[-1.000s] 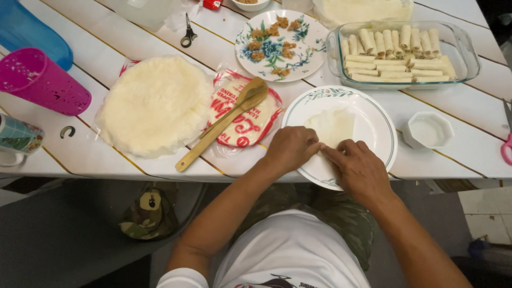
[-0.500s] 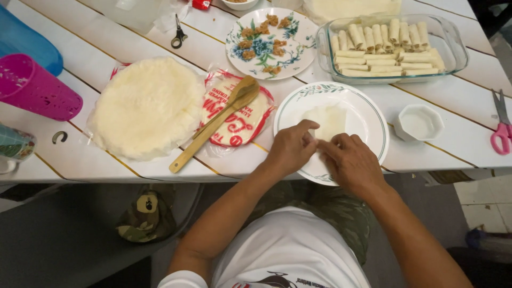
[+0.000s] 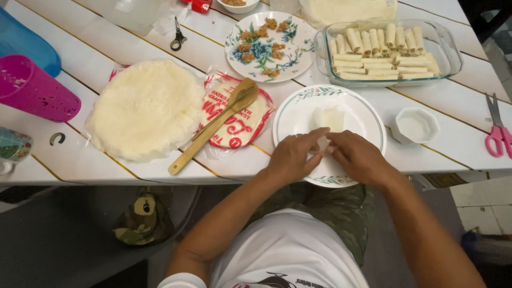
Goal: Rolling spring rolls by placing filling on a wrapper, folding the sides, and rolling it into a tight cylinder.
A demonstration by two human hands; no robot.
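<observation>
On white plate [image 3: 298,114], near surface [image 3: 133,37] edge: pale wrapper [image 3: 329,118] now noticeably narrower than a second ago, near edge folded up into a roll under both hands. Reads as rolling well underway, far flap not yet tucked. Left hand [image 3: 292,157] and right hand [image 3: 358,157] side by side, fingertips meeting on roll's near edge. Grip on both: fingers curled, pinching wrapper lightly, not fully shut. Left of plate: wooden spoon [image 3: 213,128] on red-printed packet [image 3: 234,114], round wrapper stack [image 3: 146,109] beyond. Behind: glass dish [image 3: 445,48] of finished rolls, flowered plate [image 3: 269,45] with filling bits. Small white bowl [image 3: 416,125] right of plate; pink scissors [image 3: 498,130] well apart.
</observation>
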